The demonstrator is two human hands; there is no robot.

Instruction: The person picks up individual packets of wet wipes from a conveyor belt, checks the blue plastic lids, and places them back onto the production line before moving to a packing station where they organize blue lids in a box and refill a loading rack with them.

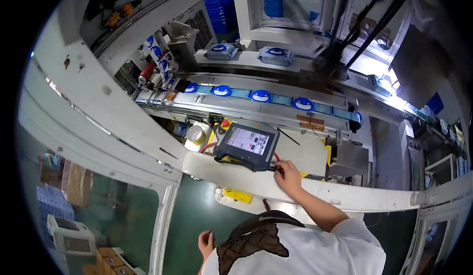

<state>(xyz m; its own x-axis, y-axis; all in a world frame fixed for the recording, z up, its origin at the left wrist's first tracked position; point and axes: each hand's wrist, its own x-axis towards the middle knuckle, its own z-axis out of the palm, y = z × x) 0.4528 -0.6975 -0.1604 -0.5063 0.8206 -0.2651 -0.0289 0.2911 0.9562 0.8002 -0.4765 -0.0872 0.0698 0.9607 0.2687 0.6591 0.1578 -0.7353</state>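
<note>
A dark handheld control panel with a lit screen [250, 141] rests against the white machine rail [305, 191] in front of me. At its lower right corner is my right hand [289, 177], fingers bent and closed around a short black piece whose kind I cannot make out. A red cable [277, 157] runs by that corner. Low on the left, beside my white shirt, hangs my left hand [206, 243]; its fingers are loosely curled and apart, with nothing visible in them and nothing touched.
Behind the panel a conveyor [281, 99] carries blue oval labels with a white smile shape. Soft packs [276, 56] lie on a shelf farther back. A roll of tape [196, 135] and a red button [225, 123] are left of the panel. Dark cables [379, 24] hang at upper right.
</note>
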